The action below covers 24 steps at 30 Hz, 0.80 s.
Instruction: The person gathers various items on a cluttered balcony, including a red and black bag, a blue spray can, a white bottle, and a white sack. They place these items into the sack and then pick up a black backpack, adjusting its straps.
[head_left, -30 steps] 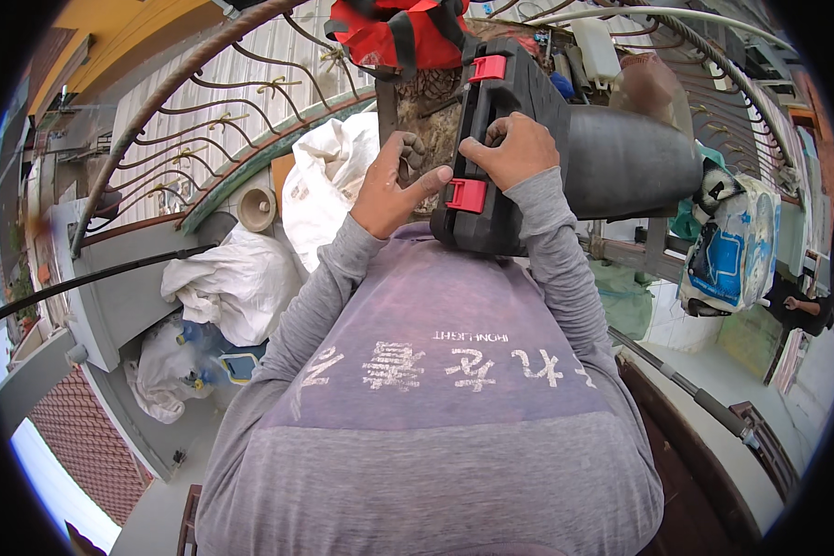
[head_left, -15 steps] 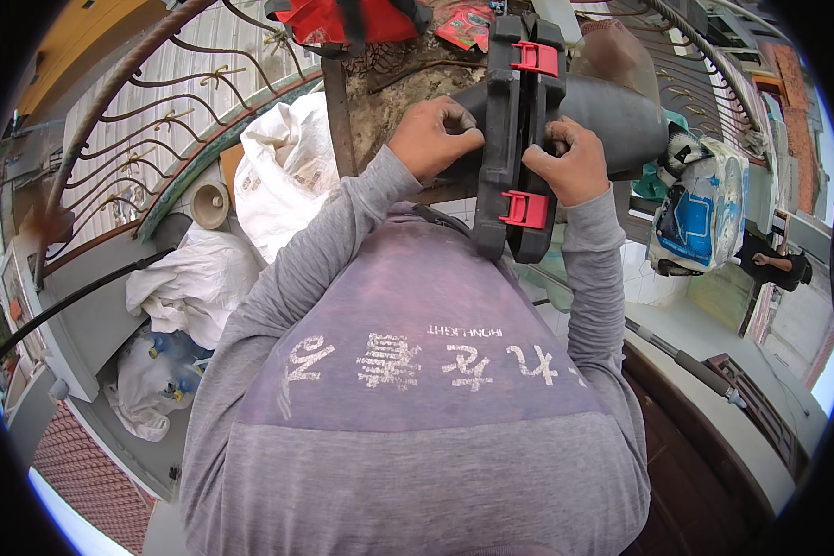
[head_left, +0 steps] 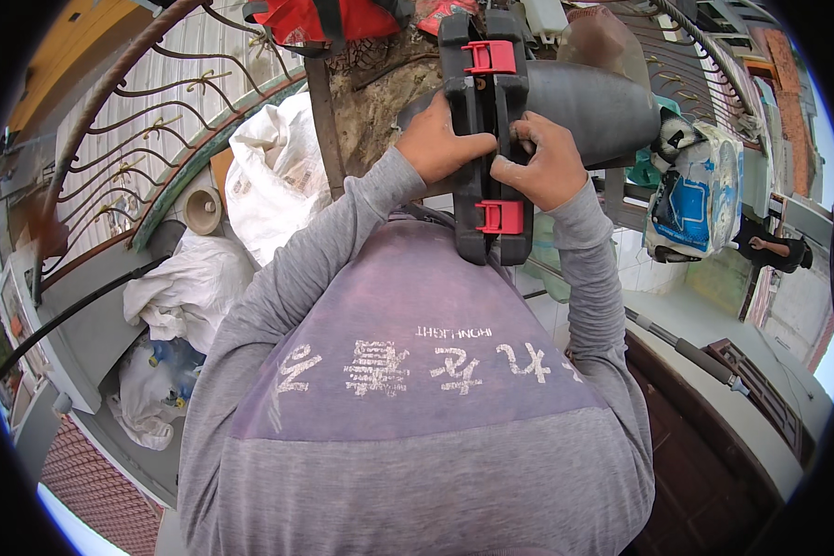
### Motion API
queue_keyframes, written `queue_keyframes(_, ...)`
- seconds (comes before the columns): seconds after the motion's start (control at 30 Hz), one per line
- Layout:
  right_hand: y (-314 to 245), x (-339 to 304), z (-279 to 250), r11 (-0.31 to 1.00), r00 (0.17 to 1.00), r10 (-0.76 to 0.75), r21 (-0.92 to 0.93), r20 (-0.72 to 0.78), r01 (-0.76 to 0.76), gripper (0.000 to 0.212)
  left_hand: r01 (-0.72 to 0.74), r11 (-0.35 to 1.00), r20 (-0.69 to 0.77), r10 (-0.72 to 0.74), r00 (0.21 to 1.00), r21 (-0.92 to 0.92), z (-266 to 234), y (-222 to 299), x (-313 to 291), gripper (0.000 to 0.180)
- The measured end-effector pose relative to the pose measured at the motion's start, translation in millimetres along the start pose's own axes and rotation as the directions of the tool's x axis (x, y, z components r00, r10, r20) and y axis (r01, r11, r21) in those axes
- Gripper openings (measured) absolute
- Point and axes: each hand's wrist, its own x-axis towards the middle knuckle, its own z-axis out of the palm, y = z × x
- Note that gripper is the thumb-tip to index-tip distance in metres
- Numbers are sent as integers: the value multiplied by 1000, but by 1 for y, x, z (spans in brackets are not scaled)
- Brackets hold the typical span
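Note:
A black hard plastic case (head_left: 514,97) with two red latches (head_left: 489,57) stands on edge before my chest. A narrow dark gap runs between its two halves. My left hand (head_left: 440,144) is closed on the left half, with its thumb laid across toward the gap. On the right half, my right hand (head_left: 545,159) has its fingers curled and its thumb pressed near the same gap. What lies inside the case is hidden. Behind it stretches a smooth dark grey rounded object (head_left: 593,109), whose kind I cannot tell.
White sacks (head_left: 278,171) lie to the left, beside a curved metal railing (head_left: 120,93). A red bag (head_left: 329,20) sits at the far side. To the right is a blue and white plastic-wrapped pack (head_left: 695,199); another person (head_left: 774,248) shows at the far right.
The case has shifted a little left in the picture, along with the background. My left thumb has moved across onto the case, and my right thumb has come closer to the gap.

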Motion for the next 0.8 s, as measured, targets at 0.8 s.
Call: queue_keyframes(0.8,22,-15,-17,977,991,-71,-208,-112,47,38,-394,506,-53,662,748,767,-61,36,49,65)
